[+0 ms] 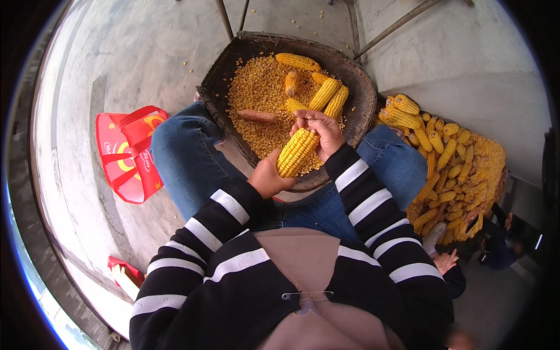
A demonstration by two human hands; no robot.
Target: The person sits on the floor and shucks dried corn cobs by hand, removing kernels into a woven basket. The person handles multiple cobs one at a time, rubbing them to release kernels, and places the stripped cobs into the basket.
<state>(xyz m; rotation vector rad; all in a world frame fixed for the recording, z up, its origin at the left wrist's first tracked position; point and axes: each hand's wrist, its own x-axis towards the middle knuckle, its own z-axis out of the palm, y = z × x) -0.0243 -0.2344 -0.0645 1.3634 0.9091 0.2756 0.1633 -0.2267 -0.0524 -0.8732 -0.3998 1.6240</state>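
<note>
My left hand (267, 176) is wrapped around the lower end of a yellow ear of corn (298, 153), held tilted over the near side of a shallow woven basket (365, 98). At the ear's upper end are the bent fingers and thumb of my right hand (323, 133), touching its tip. Most rows on the ear's visible side still carry kernels. Loose corn kernels (256, 85) cover much of the basket floor. A bare reddish corncob (258, 116) lies on them at left, and several ears (324, 94) rest beyond my right hand.
To the right, a large heap of corn ears (446, 153) lies against a wall, with loose kernels (490, 162) at its far side. A red bag (131, 155) sits on the concrete floor at left. Poles (398, 28) stand behind the basket. Another person's hand (446, 261) shows at lower right.
</note>
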